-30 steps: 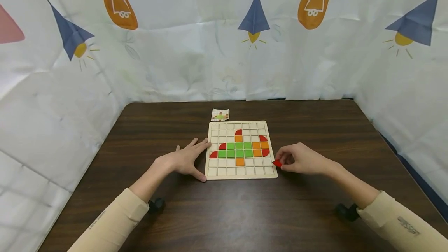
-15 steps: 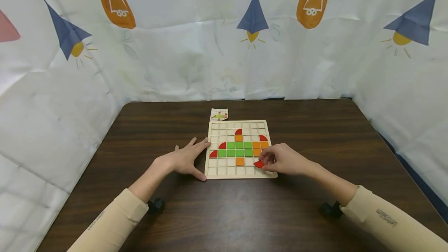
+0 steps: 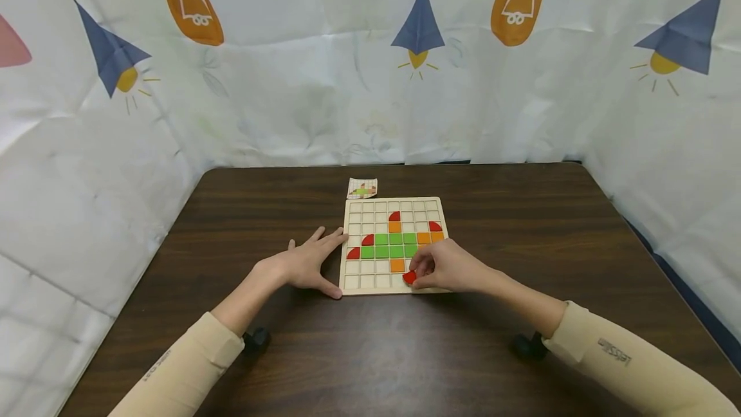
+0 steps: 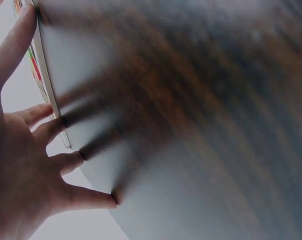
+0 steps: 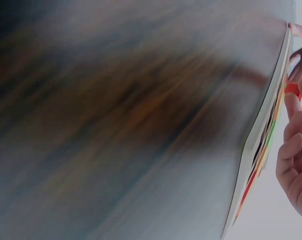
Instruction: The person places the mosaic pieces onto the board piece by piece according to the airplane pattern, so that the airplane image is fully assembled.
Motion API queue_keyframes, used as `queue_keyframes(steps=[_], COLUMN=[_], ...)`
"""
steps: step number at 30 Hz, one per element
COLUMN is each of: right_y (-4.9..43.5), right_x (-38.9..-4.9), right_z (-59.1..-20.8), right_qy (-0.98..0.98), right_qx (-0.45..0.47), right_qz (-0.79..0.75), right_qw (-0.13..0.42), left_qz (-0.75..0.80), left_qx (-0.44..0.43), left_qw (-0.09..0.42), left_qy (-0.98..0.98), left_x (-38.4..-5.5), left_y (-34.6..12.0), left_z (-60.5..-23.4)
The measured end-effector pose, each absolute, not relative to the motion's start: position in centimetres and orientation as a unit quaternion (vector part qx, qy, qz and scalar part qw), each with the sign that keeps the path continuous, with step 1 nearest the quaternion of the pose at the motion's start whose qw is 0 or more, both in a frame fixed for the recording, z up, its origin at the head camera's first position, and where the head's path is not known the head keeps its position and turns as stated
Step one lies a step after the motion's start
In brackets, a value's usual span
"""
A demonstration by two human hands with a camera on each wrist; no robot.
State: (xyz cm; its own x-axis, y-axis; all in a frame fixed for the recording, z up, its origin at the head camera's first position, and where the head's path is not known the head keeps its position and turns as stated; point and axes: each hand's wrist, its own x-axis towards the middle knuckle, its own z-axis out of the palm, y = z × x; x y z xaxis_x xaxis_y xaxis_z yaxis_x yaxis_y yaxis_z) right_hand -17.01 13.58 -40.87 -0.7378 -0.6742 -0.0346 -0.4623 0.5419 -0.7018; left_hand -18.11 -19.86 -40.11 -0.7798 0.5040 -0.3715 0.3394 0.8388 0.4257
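Observation:
A pale wooden grid board point(image 3: 366, 282) lies on the table, with green and orange squares and red quarter-round tiles set in its cells. My right hand point(image 3: 447, 268) pinches a red quarter-round tile point(image 3: 409, 277) between thumb and fingers, over the board's front rows, just right of the lone orange square point(image 3: 397, 265). That hand covers the board's front right part. In the right wrist view, the red tile point(image 5: 292, 89) shows at the fingertips. My left hand point(image 3: 307, 266) is spread at the board's left side, thumb by the near corner and a fingertip on the left edge.
A small pattern card point(image 3: 362, 189) with a coloured grid picture lies just behind the board's far left corner. The dark wood-grain table point(image 3: 370, 352) reaches back to a white curtain point(image 3: 260, 108) printed with lamps and bulbs.
My right hand has carried the red tile leftward from beside the board's right edge to over its front rows. My left hand has stayed at the left edge.

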Motion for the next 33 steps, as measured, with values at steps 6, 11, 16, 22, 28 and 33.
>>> queue_keyframes(steps=[6, 11, 16, 22, 28, 33], right_y=[12.6, 11.9, 11.5, 11.3, 11.3, 11.1], right_x=[-16.9, -16.7, -16.8, -16.8, -16.8, -16.8], right_z=[-41.1, -41.3, -41.3, -41.2, -41.3, -41.3], right_qy=[0.863, 0.876, 0.882, 0.884, 0.88, 0.882], right_qx=[-0.324, -0.318, -0.313, -0.314, -0.318, -0.318], right_qz=[-0.353, -0.334, -0.322, -0.315, -0.322, -0.317], right_qw=[0.157, 0.144, 0.144, 0.146, 0.146, 0.142], left_qz=[0.17, 0.169, 0.17, 0.167, 0.162, 0.163], left_qx=[0.227, 0.227, 0.227, 0.229, 0.227, 0.226], left_qw=[0.242, 0.245, 0.249, 0.248, 0.252, 0.25], left_qy=[0.928, 0.927, 0.926, 0.926, 0.927, 0.927], left_x=[-18.1, -18.1, -18.2, -18.2, -18.1, -18.1], left_y=[-19.7, -19.7, -19.8, -19.7, -19.7, -19.6], left_z=[-40.2, -40.1, -40.1, -39.9, -39.8, -39.8])
